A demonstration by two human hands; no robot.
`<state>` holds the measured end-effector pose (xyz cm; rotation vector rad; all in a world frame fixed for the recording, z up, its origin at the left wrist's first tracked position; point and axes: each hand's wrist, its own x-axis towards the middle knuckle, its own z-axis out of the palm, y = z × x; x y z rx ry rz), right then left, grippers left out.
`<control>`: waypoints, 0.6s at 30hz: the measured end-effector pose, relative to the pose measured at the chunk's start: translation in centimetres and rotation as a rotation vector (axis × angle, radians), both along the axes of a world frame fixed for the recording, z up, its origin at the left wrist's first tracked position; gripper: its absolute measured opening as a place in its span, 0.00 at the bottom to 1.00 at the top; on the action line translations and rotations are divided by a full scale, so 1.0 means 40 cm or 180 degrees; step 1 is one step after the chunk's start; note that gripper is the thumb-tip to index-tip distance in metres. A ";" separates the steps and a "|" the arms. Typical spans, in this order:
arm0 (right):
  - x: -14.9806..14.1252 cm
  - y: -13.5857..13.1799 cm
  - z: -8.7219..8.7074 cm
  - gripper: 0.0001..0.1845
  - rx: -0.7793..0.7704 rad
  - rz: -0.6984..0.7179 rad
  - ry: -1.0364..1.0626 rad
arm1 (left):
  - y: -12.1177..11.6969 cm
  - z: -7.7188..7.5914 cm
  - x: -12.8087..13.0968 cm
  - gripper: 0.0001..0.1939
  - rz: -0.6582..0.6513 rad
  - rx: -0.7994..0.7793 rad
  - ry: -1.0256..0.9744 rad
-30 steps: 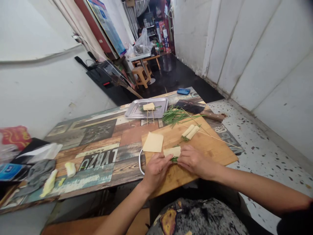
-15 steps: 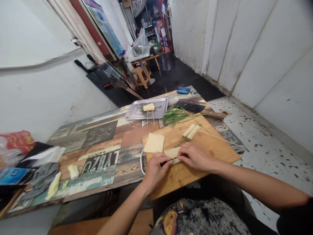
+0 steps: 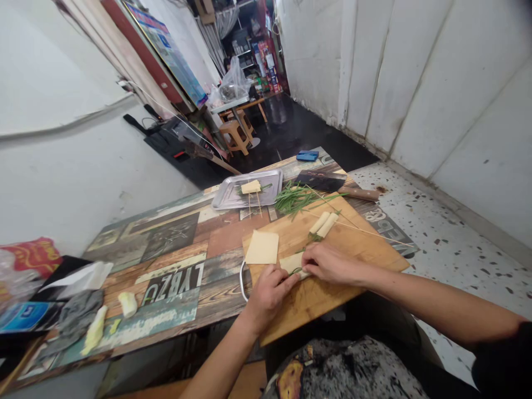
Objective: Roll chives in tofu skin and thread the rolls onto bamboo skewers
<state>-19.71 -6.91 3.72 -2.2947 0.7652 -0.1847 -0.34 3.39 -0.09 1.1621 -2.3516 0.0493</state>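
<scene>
On the wooden cutting board (image 3: 357,244), a pale tofu sheet (image 3: 291,261) lies partly rolled around green chives. My left hand (image 3: 271,291) pinches its left end, fingers closed at the near edge. Closed over the right end are the fingers of my right hand (image 3: 330,262), which hide part of the roll. A flat square tofu sheet (image 3: 262,247) rests just beyond my left hand. Past my right hand are two finished tofu rolls (image 3: 323,224) side by side, with green ends and thin skewers near them. Loose chives (image 3: 293,198) lie at the board's far edge.
A metal tray (image 3: 226,195) holds a skewered tofu piece. A cleaver (image 3: 322,180) lies at the far right, with a blue object (image 3: 307,155) behind it. Vegetable pieces (image 3: 127,304) and a grey cloth (image 3: 77,318) are at the left of the patterned table (image 3: 224,233).
My left hand has shifted slightly down and its fingers lie straighter along the roll, showing more green at the edge. My right hand stays almost in place. The view has tilted a little.
</scene>
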 end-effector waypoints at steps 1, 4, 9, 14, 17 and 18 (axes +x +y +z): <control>0.000 0.000 -0.001 0.07 -0.0016 0.0003 0.0010 | 0.001 0.000 -0.001 0.15 -0.0011 0.0007 0.0027; 0.001 -0.001 -0.011 0.07 -0.0019 -0.0004 0.0025 | 0.003 0.001 -0.006 0.15 0.0037 0.0051 0.0018; 0.003 -0.007 -0.024 0.06 -0.0188 0.0007 -0.0031 | 0.004 0.003 -0.016 0.13 0.0213 0.0146 0.0125; 0.002 -0.011 -0.028 0.08 -0.0297 0.0132 0.0094 | -0.006 0.001 -0.033 0.07 0.0241 -0.0092 0.0215; -0.007 0.002 -0.040 0.10 -0.0765 0.0223 0.0000 | -0.011 0.004 -0.038 0.06 0.0199 -0.0170 0.0213; -0.012 0.010 -0.045 0.11 -0.1103 0.0226 -0.0081 | -0.012 0.006 -0.038 0.06 0.0205 -0.0136 0.0198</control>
